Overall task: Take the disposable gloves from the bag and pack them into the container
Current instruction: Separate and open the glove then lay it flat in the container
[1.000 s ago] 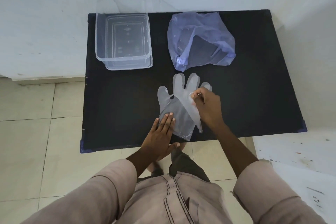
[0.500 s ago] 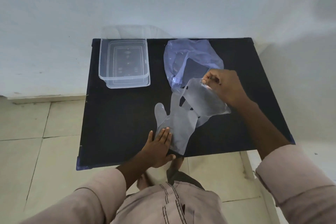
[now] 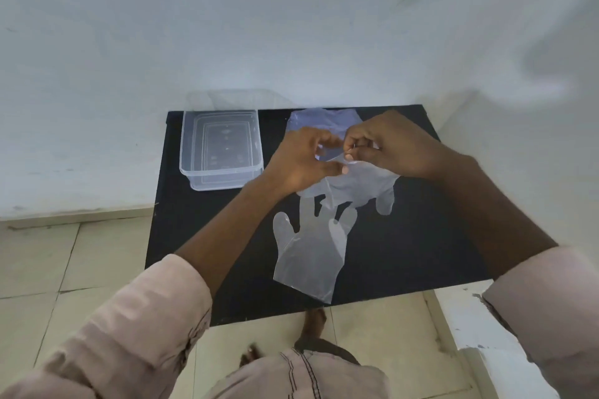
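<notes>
Both hands are raised over the middle of the black table point(image 3: 207, 253). My left hand point(image 3: 299, 162) and my right hand point(image 3: 389, 146) pinch the cuff edge of a clear disposable glove point(image 3: 363, 185), which hangs down with its fingers toward the table. A second clear glove point(image 3: 311, 256) lies flat on the table near the front edge, fingers pointing away from me. The bluish plastic bag point(image 3: 311, 118) lies at the back, mostly hidden behind my hands. The clear rectangular container point(image 3: 220, 146) stands open at the back left.
The table stands against a white wall point(image 3: 291, 26). Tiled floor point(image 3: 48, 262) lies to the left and in front, with my feet below the table's front edge. A white ledge point(image 3: 479, 330) is at the right.
My left hand left the flat glove and rose to join my right hand on the lifted glove. The camera tilted up, so the table sits lower in view.
</notes>
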Motion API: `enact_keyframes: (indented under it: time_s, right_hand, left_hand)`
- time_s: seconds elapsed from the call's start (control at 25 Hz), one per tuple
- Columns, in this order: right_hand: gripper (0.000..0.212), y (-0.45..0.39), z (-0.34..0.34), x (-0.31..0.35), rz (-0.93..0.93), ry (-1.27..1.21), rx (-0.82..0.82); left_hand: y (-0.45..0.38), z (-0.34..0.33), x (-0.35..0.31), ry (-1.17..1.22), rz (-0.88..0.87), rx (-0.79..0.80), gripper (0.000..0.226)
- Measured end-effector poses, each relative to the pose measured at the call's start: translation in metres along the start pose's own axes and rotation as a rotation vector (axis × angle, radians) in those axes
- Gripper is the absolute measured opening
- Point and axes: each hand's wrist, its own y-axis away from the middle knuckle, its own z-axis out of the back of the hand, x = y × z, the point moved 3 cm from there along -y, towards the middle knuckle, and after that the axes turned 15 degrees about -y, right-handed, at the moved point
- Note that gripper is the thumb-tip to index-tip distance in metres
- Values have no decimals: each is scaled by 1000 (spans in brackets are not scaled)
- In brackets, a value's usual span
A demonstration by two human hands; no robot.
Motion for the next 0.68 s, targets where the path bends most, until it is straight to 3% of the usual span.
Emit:
enact_keyframes:
  time_s: [0.08, 0.16, 0.28, 0.32, 0.4, 0.52, 0.68]
  right_hand:
    - [6, 3, 6, 14, 9, -38, -7]
    - [6, 14, 12, 17, -20, -175, -125]
    - [49, 52, 17, -7, -208, -496, -507]
    - [65, 64, 12, -17, -283, -551, -553]
    - [80, 76, -8, -28, -406, -644, -478]
    - [54, 67, -38, -30, -439, -850, -427]
    - [18, 51, -51, -23, -470, -1125, -629]
  left_hand:
    - [2, 3, 2, 158, 46, 62, 26]
    - [6, 6, 7, 273, 77, 63, 17]
    - [11, 13, 12, 357, 73, 59, 9]
    - [14, 16, 14, 393, 83, 57, 7]
    - [17, 24, 17, 443, 107, 55, 6]
    - [23, 34, 22, 461, 114, 56, 9]
    - [29, 42, 28, 512, 125, 50, 15]
